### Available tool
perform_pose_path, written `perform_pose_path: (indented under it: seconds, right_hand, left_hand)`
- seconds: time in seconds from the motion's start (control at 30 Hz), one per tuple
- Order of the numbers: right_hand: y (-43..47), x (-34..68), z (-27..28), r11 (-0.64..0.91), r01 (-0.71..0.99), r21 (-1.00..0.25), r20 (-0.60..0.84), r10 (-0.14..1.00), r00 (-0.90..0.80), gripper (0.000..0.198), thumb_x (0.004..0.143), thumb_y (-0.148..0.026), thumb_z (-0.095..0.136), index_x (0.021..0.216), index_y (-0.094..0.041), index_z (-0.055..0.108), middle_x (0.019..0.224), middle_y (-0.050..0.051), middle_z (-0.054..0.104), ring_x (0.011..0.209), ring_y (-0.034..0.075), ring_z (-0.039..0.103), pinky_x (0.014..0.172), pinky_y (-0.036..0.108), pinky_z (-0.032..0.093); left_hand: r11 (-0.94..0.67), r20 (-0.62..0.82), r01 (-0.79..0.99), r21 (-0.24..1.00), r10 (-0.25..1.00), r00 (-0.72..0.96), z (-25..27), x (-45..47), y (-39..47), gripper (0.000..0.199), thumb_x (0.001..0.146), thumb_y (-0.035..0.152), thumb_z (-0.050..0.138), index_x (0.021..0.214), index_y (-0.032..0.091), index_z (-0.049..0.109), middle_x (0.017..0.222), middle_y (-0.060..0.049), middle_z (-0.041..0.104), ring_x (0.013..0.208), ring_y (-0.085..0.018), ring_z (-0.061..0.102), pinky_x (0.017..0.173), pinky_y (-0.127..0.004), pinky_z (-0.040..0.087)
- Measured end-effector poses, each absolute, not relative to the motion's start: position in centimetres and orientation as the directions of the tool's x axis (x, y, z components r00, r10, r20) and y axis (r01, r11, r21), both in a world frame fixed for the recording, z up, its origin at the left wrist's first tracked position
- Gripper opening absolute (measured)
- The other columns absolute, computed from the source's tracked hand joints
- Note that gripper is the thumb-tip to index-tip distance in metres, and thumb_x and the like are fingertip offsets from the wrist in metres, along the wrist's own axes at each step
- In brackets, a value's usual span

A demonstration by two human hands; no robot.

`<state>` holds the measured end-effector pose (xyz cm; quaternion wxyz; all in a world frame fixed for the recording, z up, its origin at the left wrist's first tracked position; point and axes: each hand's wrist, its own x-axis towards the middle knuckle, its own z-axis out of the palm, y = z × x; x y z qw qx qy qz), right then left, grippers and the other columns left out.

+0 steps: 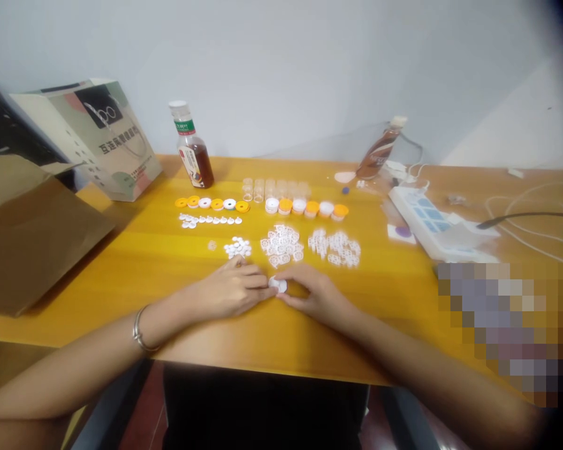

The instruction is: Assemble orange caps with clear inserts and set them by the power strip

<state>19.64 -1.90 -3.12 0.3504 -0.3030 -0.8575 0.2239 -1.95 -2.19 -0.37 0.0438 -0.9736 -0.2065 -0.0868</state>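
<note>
A small white round plastic piece (278, 285) is between my two hands, just above or on the table near its front edge; its exact kind is too blurred to tell. My right hand (316, 294) pinches it between thumb and forefinger. From the other side, my left hand (237, 289) has its thumb and forefinger closed at the piece's edge. Close beyond the left hand lies a heap of small white round pieces (238, 245). Past the piece are two clusters of white lacy flat parts, one in the middle (282, 244) and one to the right (335, 247).
Rows of orange and white discs (217, 204), thicker orange and white rings (312, 209), small white parts (216, 220) and clear cups (271, 189) cross the table (192, 337). Bottles (199, 162), paper bags (117, 137) and a white power strip (422, 222) with cables surround them.
</note>
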Motion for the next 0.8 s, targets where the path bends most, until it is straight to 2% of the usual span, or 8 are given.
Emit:
perform_pose_path:
  seconds: [0.13, 0.3, 0.63, 0.8]
  right_hand:
    - [-1.8, 19.67, -3.67, 0.758, 0.353, -0.548, 0.505, 0.637, -0.583, 0.014, 0.076, -0.02, 0.06, 0.09, -0.022, 0.062, 0.083, 0.003, 0.068, 0.078, 0.016, 0.062, 0.071, 0.032, 0.052]
    - [-1.92, 19.8, -4.21, 0.794, 0.35, -0.496, 0.566, 0.602, -0.563, 0.012, 0.077, -0.021, 0.059, 0.088, -0.023, 0.065, 0.091, 0.004, 0.069, 0.082, 0.016, 0.064, 0.072, 0.031, 0.054]
    - [-2.27, 19.82, -3.97, 0.803, 0.397, -0.445, 0.542, 0.594, -0.594, 0.016, 0.08, -0.021, 0.056, 0.093, -0.024, 0.065, 0.092, 0.004, 0.069, 0.083, 0.017, 0.064, 0.075, 0.034, 0.054]
    - [-2.3, 19.8, -3.89, 0.811, 0.419, -0.407, 0.544, 0.584, -0.603, 0.014, 0.081, -0.021, 0.055, 0.09, -0.024, 0.065, 0.089, 0.003, 0.069, 0.081, 0.017, 0.064, 0.074, 0.033, 0.054]
  left_hand:
    - [-0.911, 0.21, 0.413, -0.011, 0.402, 0.891, -0.31, -2.0, -2.22, 0.027, 0.092, 0.024, 0.035, 0.112, 0.022, 0.054, 0.078, -0.003, 0.058, 0.079, -0.015, 0.046, 0.072, -0.03, 0.027]
    - [-0.909, 0.211, 0.414, 0.044, 0.413, 0.886, -0.24, -2.14, -2.17, 0.026, 0.092, 0.023, 0.037, 0.111, 0.023, 0.055, 0.083, -0.003, 0.059, 0.082, -0.014, 0.047, 0.075, -0.03, 0.028]
    - [-0.907, 0.192, 0.42, 0.036, 0.418, 0.888, -0.19, -2.06, -2.22, 0.028, 0.092, 0.023, 0.035, 0.113, 0.022, 0.054, 0.082, -0.003, 0.059, 0.082, -0.015, 0.047, 0.075, -0.03, 0.029]
    - [-0.912, 0.189, 0.41, -0.014, 0.4, 0.897, -0.13, -1.99, -2.26, 0.028, 0.093, 0.024, 0.033, 0.11, 0.021, 0.055, 0.083, -0.004, 0.06, 0.08, -0.015, 0.047, 0.071, -0.031, 0.028]
